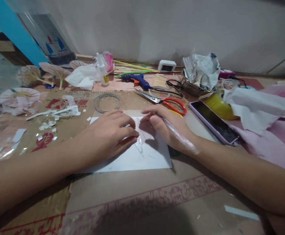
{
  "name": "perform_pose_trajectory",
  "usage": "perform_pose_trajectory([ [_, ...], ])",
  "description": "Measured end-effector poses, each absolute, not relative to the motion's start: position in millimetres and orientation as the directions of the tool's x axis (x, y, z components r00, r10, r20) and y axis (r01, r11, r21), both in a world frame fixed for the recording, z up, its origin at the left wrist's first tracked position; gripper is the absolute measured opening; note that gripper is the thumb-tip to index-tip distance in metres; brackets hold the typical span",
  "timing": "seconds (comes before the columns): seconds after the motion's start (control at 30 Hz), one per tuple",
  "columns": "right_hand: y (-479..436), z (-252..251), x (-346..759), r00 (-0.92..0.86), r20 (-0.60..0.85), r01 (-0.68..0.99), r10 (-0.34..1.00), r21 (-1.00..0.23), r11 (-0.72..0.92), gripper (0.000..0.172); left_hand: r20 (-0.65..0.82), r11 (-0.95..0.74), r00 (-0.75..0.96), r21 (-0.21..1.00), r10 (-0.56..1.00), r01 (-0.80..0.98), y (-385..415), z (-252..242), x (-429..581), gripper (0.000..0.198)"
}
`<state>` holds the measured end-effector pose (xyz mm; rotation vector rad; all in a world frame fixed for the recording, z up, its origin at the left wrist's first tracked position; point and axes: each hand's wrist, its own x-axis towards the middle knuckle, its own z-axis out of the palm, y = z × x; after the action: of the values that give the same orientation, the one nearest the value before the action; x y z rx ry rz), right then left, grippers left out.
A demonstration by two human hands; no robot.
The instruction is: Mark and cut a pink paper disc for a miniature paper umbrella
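A white sheet of paper (pixel 147 156) lies on the cardboard-covered table in front of me. A thin clear triangular piece (pixel 139 143) with pencil lines rests on it. My left hand (pixel 110 133) lies on the sheet with its fingertips pressed on the triangle's left edge. My right hand (pixel 168 127) is closed round a pale pink pen (pixel 181 137) that runs back along the wrist, and its fingertips touch the top of the triangle.
Red-handled scissors (pixel 168 101), a blue glue gun (pixel 136 79), a glass dish (pixel 107 101) and a glue bottle (pixel 102 71) lie behind the sheet. A phone (pixel 212 120) in a lilac case, a yellow cup (pixel 217 106) and pink cloth (pixel 274 137) are at the right. Paper scraps (pixel 46 125) and small paper fans (pixel 20 98) sit at the left.
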<state>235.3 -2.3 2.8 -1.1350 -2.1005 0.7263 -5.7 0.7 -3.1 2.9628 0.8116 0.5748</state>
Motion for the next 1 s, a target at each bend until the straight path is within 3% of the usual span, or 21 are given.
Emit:
perform_pose_trajectory([
  [0.1,-5.6,2.1,234.5,-0.446,0.338,0.417,0.829,-0.741,0.527,0.036,0.342,-0.865,0.797,0.141,0.499,0.481,1.3,-2.5,-5.9,0.025],
  [0.27,-9.4,-0.6,228.8,-0.411,0.236,0.382,0.881,-0.833,0.401,0.004,0.357,-0.863,0.787,0.163,0.503,0.477,3.1,-6.7,-7.1,0.022],
  [0.4,-7.6,-1.8,228.6,-0.417,0.231,0.406,0.879,-0.818,0.408,0.015,0.363,-0.867,0.789,0.150,0.495,0.475,3.5,-6.9,-6.7,0.021],
  [0.7,-4.8,-2.0,228.3,-0.459,0.310,0.462,0.832,-0.717,0.522,0.014,0.366,-0.876,0.799,0.129,0.477,0.464,1.8,-3.6,-4.5,0.025],
  [1.0,-4.6,0.5,228.4,-0.466,0.300,0.465,0.832,-0.717,0.519,0.014,0.359,-0.878,0.803,0.148,0.476,0.455,3.0,-6.0,-3.6,0.021],
])
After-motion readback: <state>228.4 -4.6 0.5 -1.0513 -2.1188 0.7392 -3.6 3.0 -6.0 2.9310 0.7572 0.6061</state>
